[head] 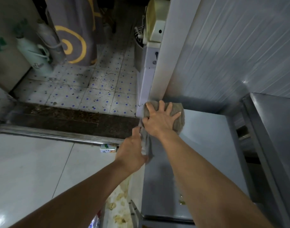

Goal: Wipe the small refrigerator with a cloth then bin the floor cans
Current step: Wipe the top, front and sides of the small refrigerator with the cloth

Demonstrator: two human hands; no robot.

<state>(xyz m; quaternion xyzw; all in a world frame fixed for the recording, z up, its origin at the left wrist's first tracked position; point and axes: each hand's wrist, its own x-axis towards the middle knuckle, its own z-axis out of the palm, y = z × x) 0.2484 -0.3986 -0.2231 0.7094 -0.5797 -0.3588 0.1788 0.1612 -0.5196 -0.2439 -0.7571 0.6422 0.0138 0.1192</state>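
Observation:
The small refrigerator's grey top (205, 145) fills the lower right of the head view. A grey-brown cloth (178, 111) lies on its far left corner. My right hand (159, 120) presses flat on the cloth with fingers spread. The cloth's loose end hangs over the refrigerator's left edge, and my left hand (132, 150) grips that hanging end. One green-and-white can (108, 148) lies on its side on the floor by the metal door track, just left of my left hand.
A ribbed wall panel (231, 55) rises behind the refrigerator, with a steel unit (276, 129) at its right. A metal door track (58, 134) and dark threshold cross the floor. Beyond lie spotted tiles, a pale bottle (33, 55) and a patterned curtain (75, 30).

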